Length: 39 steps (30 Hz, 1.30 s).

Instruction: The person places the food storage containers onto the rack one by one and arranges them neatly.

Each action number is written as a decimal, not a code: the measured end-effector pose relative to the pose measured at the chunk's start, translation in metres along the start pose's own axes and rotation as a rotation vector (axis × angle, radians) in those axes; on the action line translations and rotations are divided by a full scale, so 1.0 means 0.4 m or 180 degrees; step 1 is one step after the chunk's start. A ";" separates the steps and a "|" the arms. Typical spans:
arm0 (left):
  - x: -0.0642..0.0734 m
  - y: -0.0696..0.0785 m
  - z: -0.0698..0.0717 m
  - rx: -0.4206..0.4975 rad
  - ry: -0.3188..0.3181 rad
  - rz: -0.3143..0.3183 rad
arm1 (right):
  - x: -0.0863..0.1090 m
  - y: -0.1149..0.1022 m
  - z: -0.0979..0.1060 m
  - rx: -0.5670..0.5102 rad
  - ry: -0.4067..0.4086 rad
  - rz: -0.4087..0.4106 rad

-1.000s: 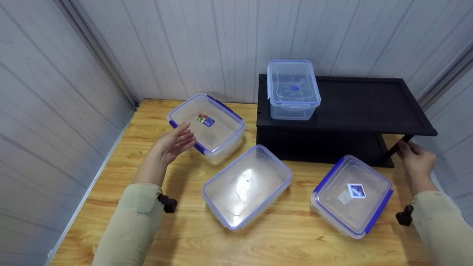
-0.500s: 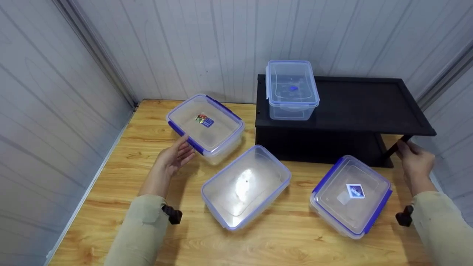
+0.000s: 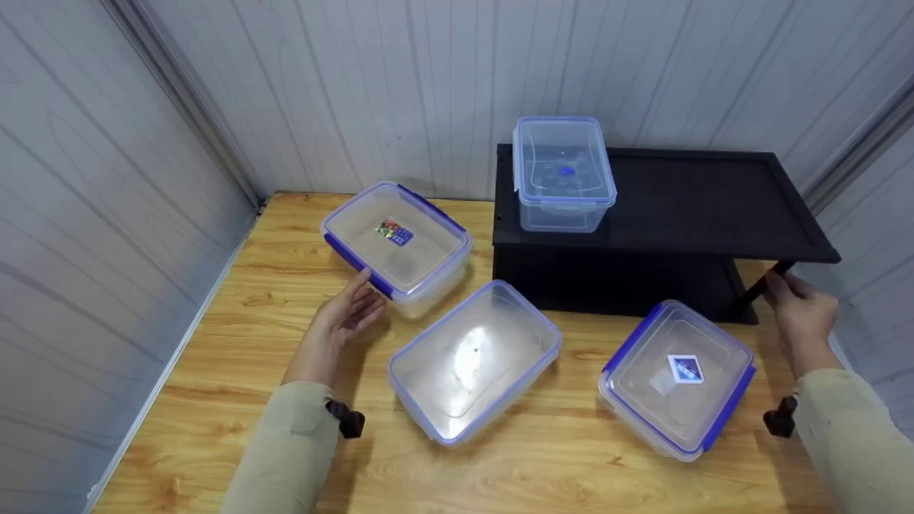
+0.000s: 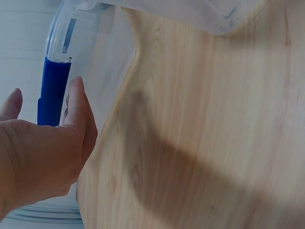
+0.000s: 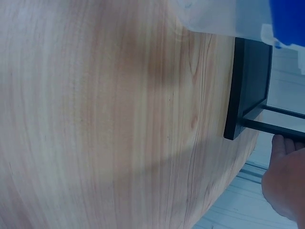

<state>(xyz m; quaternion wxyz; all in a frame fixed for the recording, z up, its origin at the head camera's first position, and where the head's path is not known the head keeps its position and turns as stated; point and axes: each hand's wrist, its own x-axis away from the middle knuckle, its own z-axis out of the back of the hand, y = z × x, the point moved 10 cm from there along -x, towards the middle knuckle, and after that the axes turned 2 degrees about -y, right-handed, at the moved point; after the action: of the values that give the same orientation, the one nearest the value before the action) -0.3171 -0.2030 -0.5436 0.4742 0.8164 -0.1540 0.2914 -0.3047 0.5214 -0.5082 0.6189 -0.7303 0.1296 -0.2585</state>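
In the head view my left hand point(image 3: 346, 318) is at the near-left side of a clear lidded food container point(image 3: 421, 221) with dark blue clips and a fruit-picture label. My thumb lies over the blue clip point(image 4: 52, 90); the fingers are spread along the box's side wall, not closed round it. At the right, my right hand point(image 3: 803, 314) holds the front post point(image 3: 758, 289) of a black two-tier shelf point(image 3: 700, 207), fingertips against the post in the right wrist view. Part of that grip is hidden.
A clear container point(image 3: 564, 175) stands on the shelf's top left. Two more lie on the wooden table point(image 3: 543, 471): a pale-blue-rimmed one point(image 3: 435, 371) in the middle, and a blue-clipped one point(image 3: 643, 400) before the shelf. Panel walls point(image 3: 400, 93) enclose the table.
My left hand has moved down and slightly right, from over the container's lid edge to beside its clip. The right hand stays at the post, and the containers have not moved.
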 end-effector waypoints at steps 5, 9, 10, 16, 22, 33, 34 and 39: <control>-0.010 -0.024 -0.011 0.0063 -0.0057 0.0096 | 0.010 -0.012 -0.008 -0.0116 -0.0075 -0.0004; -0.013 -0.032 -0.026 0.0119 -0.0116 0.0140 | 0.008 -0.011 -0.003 -0.0047 -0.0053 -0.0008; -0.014 -0.033 -0.029 0.0138 -0.0120 0.0146 | 0.007 -0.010 -0.001 -0.0039 -0.0037 -0.0007; -0.021 -0.041 -0.043 0.0286 -0.0116 0.0208 | 0.012 -0.019 -0.005 -0.0089 -0.0107 0.0082; -0.023 -0.038 -0.049 0.0317 -0.0021 0.0203 | 0.010 -0.020 -0.001 -0.0187 -0.0065 0.0067; -0.031 -0.047 -0.048 0.0196 0.0187 0.0274 | -0.002 0.002 0.015 -0.0021 -0.0008 -0.0058; -0.032 -0.045 -0.051 0.0158 0.0178 0.0271 | 0.001 -0.001 0.014 -0.0064 -0.0021 -0.0043; -0.033 -0.036 -0.062 -0.0016 0.0151 0.0236 | 0.016 -0.014 0.008 -0.0143 -0.0037 -0.0032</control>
<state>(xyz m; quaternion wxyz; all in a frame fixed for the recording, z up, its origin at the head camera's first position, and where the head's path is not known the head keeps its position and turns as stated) -0.3278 -0.1747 -0.5524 0.4687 0.8018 -0.1737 0.3276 -0.2983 0.5219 -0.5019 0.6017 -0.7462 0.1282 -0.2544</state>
